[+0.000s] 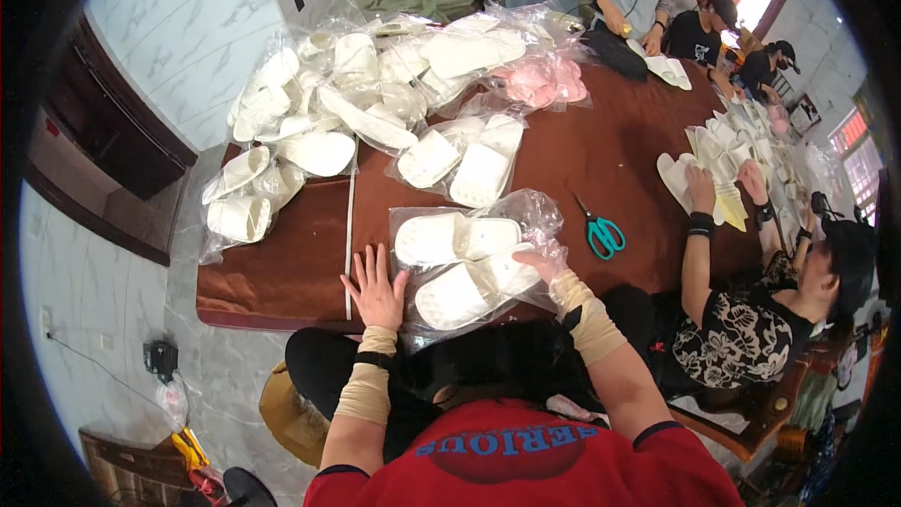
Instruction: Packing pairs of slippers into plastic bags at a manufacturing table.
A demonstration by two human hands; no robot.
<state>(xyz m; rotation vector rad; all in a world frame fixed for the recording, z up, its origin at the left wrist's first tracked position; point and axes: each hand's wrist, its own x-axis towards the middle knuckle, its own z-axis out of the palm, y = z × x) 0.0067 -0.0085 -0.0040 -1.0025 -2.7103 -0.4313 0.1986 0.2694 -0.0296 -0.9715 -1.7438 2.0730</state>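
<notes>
A clear plastic bag (pixel 424 274) holding a pair of white slippers (pixel 455 296) lies flat near the table edge in front of me. My left hand (pixel 377 293) rests palm down beside the bag's left end, fingers spread, holding nothing. At the bag's right end, my right hand (pixel 542 268) grips the crumpled plastic by the heel of the nearer slipper; film partly covers its fingertips. Both my wrists are wrapped in tan bandage with dark bands. Just beyond sits another bagged white pair (pixel 483 174).
Teal-handled scissors (pixel 604 237) lie on the brown cloth-covered table (pixel 601 145), right of my bag. Bagged white slippers (pixel 328 113) pile up at the far left, with pink ones (pixel 540 83) alongside. A co-worker (pixel 751 329) at right handles white slippers; several others work farther back.
</notes>
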